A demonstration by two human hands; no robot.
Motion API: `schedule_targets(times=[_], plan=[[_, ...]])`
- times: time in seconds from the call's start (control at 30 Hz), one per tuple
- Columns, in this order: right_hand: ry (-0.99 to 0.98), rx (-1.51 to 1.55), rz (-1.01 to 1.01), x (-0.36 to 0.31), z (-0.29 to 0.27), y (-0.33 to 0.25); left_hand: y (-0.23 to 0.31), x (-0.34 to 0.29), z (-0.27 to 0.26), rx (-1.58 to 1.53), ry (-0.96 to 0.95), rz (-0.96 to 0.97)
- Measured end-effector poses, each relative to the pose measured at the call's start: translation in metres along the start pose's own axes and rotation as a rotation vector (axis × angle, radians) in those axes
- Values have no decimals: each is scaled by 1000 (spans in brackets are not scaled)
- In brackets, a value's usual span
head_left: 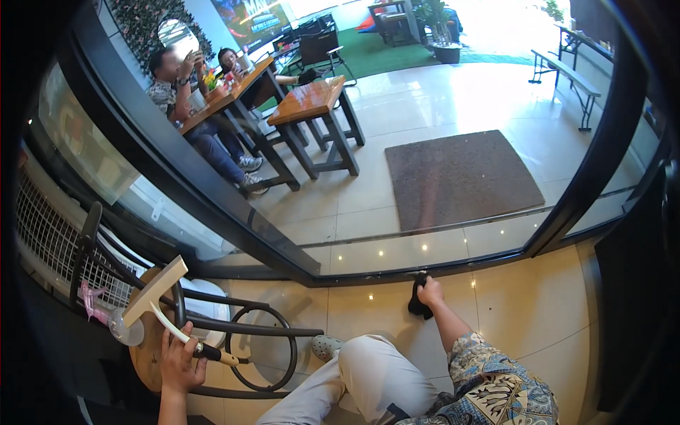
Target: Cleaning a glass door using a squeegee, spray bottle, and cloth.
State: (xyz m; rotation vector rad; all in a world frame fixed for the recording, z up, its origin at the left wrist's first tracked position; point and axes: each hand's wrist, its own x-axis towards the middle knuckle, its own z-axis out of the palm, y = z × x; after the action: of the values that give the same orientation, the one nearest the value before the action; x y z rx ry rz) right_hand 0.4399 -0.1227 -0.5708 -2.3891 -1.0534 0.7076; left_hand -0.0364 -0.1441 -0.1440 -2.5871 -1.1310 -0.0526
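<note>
My left hand (180, 361) is closed around the handle of a squeegee (159, 301), which has a cream bar head, a curved white neck and a black and tan grip. Its head rises over a round wooden stool seat (145, 354) with dark bent metal legs, lying tipped over. At the foot of the glass door, my right hand (430, 290) grips a bunched black cloth (420, 304). The cloth touches the lower edge of the dark door frame (397, 275). My fingers partly hide it.
Beyond the glass (425, 237) lie a brown doormat (460, 177), a wooden table (308, 100) and a bench (567, 74). Two people sit at a longer table (234, 92). A white wire rack (42, 212) and a pink-topped clear bottle (124, 329) stand on the left.
</note>
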Motion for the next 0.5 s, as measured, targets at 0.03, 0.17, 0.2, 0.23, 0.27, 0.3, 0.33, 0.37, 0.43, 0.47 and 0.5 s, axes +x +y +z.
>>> schedule_targets(times=[0.03,0.17,0.2,0.23,0.27,0.3,0.33,0.37,0.43,0.47,0.5], plan=[[0,-4,1,-9,-3,15,0,0,-1,4,14,12],[-255,-131,213,-51,-36,82,-2,-5,0,17,28,20],[-246,-131,199,-69,-42,103,-4,-6,0,21,28,23],[-257,-128,183,-84,-34,128,-3,-3,4,34,10,23],[-214,-116,211,-99,-29,154,-5,-3,4,32,24,35],[-294,-176,239,-117,-37,159,-6,-7,3,35,43,38],[-327,-176,226,-136,-39,175,-6,-8,3,42,24,33],[-370,-223,233,-152,-42,183,-7,-11,3,49,7,22],[-475,-247,239,-176,-41,201,-10,-13,5,82,10,46],[-494,-248,222,-186,-39,205,0,-8,1,65,57,76],[-561,-288,246,-193,-39,208,12,-1,0,47,100,105]])
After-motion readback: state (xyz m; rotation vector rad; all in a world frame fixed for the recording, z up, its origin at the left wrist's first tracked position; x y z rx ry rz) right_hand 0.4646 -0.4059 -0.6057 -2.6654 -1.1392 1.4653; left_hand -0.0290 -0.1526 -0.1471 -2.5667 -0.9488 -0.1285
